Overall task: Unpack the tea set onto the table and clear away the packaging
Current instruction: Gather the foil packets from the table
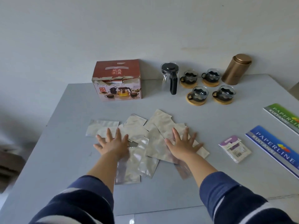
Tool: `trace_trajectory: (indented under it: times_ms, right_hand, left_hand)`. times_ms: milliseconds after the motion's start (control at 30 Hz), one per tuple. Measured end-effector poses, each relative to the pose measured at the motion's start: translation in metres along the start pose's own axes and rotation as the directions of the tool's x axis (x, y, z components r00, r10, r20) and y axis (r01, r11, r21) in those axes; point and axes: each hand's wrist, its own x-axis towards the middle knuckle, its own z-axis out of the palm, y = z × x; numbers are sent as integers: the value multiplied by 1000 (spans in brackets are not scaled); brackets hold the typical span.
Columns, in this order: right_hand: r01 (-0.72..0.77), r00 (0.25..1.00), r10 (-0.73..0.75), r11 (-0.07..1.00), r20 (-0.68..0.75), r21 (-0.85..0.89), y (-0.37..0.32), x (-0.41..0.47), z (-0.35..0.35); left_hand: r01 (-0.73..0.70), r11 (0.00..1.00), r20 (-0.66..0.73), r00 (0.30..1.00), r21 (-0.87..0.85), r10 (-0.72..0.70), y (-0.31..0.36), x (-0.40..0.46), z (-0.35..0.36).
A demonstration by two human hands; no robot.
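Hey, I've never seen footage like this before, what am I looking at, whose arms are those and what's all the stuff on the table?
There is one picture, from a camera worn on a person's head, looking down at their own arms. No machine is involved. Their left hand and right hand lie flat, fingers spread, on a scatter of silvery plastic bags; nothing is gripped. On the grey table behind stand a red tea set box, a glass teapot with a black lid and handle, four glass cups on wooden coasters, and a bronze tin. At right lie two Paperline booklets and a small purple packet.
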Motion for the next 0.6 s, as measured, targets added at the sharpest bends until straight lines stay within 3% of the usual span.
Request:
trace_trajectory:
  times_ms: [233,367,433,500,600]
  right_hand:
    - [190,980,-175,965,-95,183,-34,-9,18]
    - [332,930,-219,844,-295,421,-29,-17,4]
    - [258,936,-140,897,-324,358,-20,-22,-3]
    - [45,983,-5,976,-183,215,-10,-30,-6]
    - [-181,982,187,974,-27,133,-4,-43,-1]
  left_hand:
    - [-228,974,-86,970,-12,226,30,-41,47]
    - [-322,940,-302,912,-114,277,21,-50,39]
    - [-370,921,-324,892,-120,316,9,-51,31]
    - [-427,904,-235,881,-22,410,-10,-55,29]
    - [-473,866,-92,867,163,490,-35,-71,46]
